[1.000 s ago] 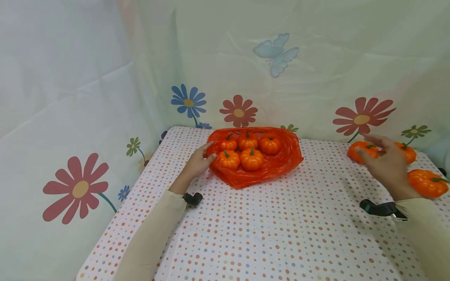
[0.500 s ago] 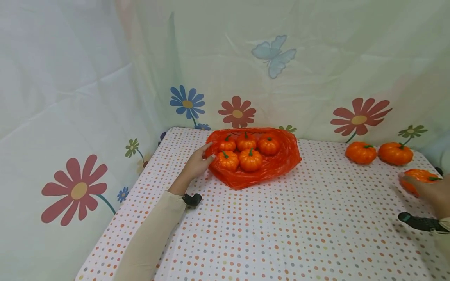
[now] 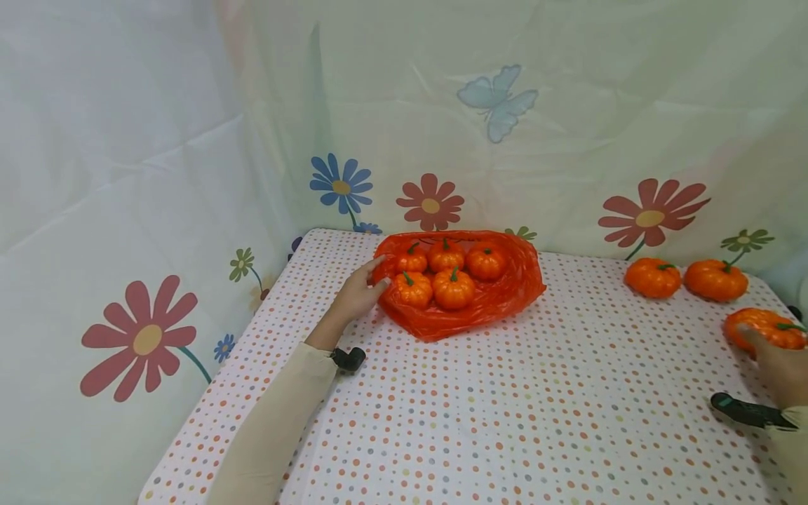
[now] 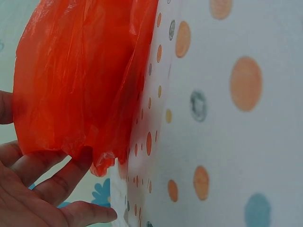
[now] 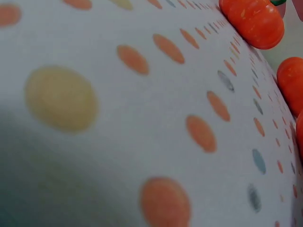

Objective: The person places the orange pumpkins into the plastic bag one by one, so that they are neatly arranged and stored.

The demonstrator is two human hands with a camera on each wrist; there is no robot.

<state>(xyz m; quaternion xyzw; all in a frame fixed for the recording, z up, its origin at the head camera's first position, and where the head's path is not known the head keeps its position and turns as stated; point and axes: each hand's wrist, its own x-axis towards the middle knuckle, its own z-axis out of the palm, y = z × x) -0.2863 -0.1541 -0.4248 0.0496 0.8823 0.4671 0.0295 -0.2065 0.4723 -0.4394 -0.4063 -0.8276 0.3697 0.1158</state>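
Note:
An open red plastic bag (image 3: 499, 308) at the table's back holds several small orange pumpkins with green stems, such as one pumpkin (image 3: 453, 288) at its front. My left hand (image 3: 356, 291) rests at the bag's left edge. In the left wrist view, its loosely extended fingers (image 4: 59, 182) lie against the red film and its thumb stands apart. On the right, my right hand (image 3: 783, 365) is at an orange pumpkin (image 3: 760, 324), the thumb by its front left side. The other fingers are hidden, and the right wrist view shows no hand.
Two more pumpkins, a left one (image 3: 653, 278) and a right one (image 3: 716, 280), sit at the back right. Dotted cloth covers the table (image 3: 505, 421). A flowered curtain (image 3: 568, 126) rises behind and on the left.
My right hand has moved from above the back-right pumpkins rightward and nearer, down to the front-right pumpkin. The left hand and the bag have stayed in place.

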